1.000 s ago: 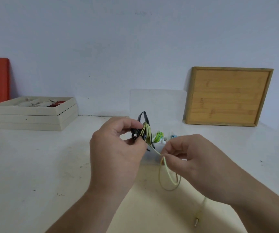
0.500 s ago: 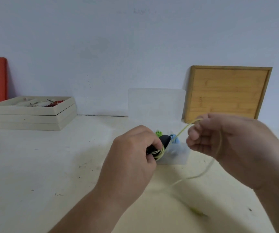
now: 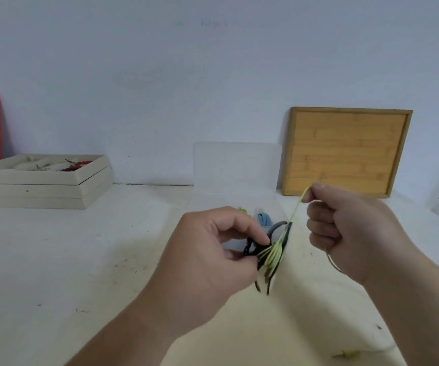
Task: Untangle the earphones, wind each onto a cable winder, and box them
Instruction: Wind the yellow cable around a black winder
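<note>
Left hand (image 3: 208, 262) pinches black cable winder (image 3: 268, 249); right hand (image 3: 350, 228) grips yellow-green earphone cable (image 3: 296, 207), drawn taut. Best: keep tension even, lay turns side by side.

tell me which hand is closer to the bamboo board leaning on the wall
Right. The right hand, pinching the yellow-green cable, sits in front of the bamboo board, by its lower edge; the left hand, gripping the black winder, is further left.
</note>
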The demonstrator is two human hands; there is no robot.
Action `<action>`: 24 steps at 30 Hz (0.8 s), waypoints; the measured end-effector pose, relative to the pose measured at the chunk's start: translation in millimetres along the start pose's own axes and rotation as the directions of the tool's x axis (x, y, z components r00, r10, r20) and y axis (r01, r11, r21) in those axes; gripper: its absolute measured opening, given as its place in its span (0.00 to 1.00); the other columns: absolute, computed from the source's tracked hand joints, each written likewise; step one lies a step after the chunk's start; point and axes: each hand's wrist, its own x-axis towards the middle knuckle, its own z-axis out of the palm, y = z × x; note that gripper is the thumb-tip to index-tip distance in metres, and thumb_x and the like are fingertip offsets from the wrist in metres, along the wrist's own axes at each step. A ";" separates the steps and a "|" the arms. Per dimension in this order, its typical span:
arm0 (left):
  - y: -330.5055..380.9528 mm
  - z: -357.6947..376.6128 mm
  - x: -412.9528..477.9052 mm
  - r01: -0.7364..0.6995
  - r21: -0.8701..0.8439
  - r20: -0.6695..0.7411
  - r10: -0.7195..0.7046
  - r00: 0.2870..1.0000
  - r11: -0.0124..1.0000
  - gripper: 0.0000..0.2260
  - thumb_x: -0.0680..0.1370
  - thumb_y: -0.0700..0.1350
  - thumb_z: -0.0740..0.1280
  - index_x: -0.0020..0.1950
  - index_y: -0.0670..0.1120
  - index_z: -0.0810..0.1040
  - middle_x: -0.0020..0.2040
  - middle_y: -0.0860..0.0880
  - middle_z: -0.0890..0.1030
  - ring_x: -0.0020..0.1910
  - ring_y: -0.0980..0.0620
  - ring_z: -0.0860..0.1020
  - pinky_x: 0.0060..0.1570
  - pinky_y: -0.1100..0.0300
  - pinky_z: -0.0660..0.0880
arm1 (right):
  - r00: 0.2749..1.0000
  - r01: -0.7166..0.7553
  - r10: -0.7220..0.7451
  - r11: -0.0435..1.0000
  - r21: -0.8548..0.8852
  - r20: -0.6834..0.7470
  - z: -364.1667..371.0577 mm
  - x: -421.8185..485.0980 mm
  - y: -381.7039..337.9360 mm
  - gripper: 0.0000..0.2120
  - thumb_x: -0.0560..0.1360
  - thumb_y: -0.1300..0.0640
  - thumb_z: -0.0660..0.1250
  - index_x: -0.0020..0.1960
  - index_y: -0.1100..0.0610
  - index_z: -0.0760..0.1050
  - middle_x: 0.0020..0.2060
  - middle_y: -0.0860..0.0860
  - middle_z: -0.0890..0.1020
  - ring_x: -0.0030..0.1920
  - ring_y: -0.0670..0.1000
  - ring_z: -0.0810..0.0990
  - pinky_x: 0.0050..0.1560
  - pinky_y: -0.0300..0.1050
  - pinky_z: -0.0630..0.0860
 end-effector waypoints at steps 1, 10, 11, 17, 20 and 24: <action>1.8 -0.5 1.0 -0.009 -0.046 -0.008 0.009 1.000 0.999 0.13 0.62 0.31 0.69 0.36 0.49 0.84 0.39 0.49 0.84 0.42 0.51 0.84 0.42 0.54 0.81 | 1.000 0.019 -0.021 0.991 -0.130 -0.018 0.7 -0.3 2.1 0.16 0.81 0.58 0.61 0.35 0.58 0.76 0.25 0.49 0.62 0.24 0.48 0.56 0.25 0.40 0.53; -0.1 -18.8 14.6 -0.013 -0.323 -0.410 -0.127 0.903 0.946 0.14 0.59 0.31 0.68 0.35 0.48 0.85 0.36 0.45 0.85 0.35 0.50 0.82 0.45 0.51 0.79 | 0.875 0.373 0.034 0.588 -0.718 0.482 21.7 -23.7 23.2 0.11 0.78 0.52 0.69 0.38 0.52 0.81 0.24 0.44 0.68 0.25 0.46 0.62 0.27 0.37 0.60; -1.6 -19.9 15.1 0.000 -0.298 -0.442 -0.138 0.886 0.955 0.14 0.60 0.30 0.69 0.35 0.48 0.85 0.36 0.45 0.85 0.35 0.49 0.82 0.47 0.50 0.78 | 0.838 0.416 0.072 0.557 -0.719 0.541 22.5 -25.1 23.3 0.11 0.79 0.51 0.68 0.38 0.51 0.80 0.25 0.44 0.66 0.27 0.46 0.63 0.29 0.37 0.60; -2.5 -20.3 13.1 0.034 -0.004 -0.484 -0.032 0.875 0.999 0.15 0.66 0.25 0.72 0.38 0.46 0.83 0.37 0.49 0.86 0.39 0.54 0.85 0.44 0.64 0.78 | 0.645 0.480 0.152 0.682 -0.552 0.749 19.8 -32.4 12.1 0.13 0.81 0.52 0.64 0.39 0.50 0.80 0.26 0.42 0.67 0.30 0.46 0.63 0.32 0.38 0.61; -0.4 -17.1 11.1 0.043 0.153 -0.461 0.033 0.887 0.987 0.13 0.66 0.28 0.74 0.38 0.47 0.83 0.36 0.54 0.86 0.40 0.60 0.84 0.38 0.73 0.74 | 0.614 0.481 0.099 0.739 -0.471 0.783 19.4 -34.6 6.5 0.13 0.78 0.48 0.64 0.39 0.52 0.80 0.27 0.47 0.65 0.30 0.49 0.61 0.31 0.42 0.60; -2.5 -14.8 9.6 0.049 0.258 -0.408 0.063 0.911 0.965 0.15 0.67 0.29 0.74 0.39 0.50 0.84 0.38 0.57 0.85 0.37 0.58 0.84 0.35 0.74 0.73 | 0.632 0.491 0.022 0.762 -0.422 0.774 17.9 -35.4 2.8 0.15 0.76 0.47 0.64 0.37 0.55 0.79 0.26 0.47 0.64 0.29 0.49 0.60 0.31 0.41 0.58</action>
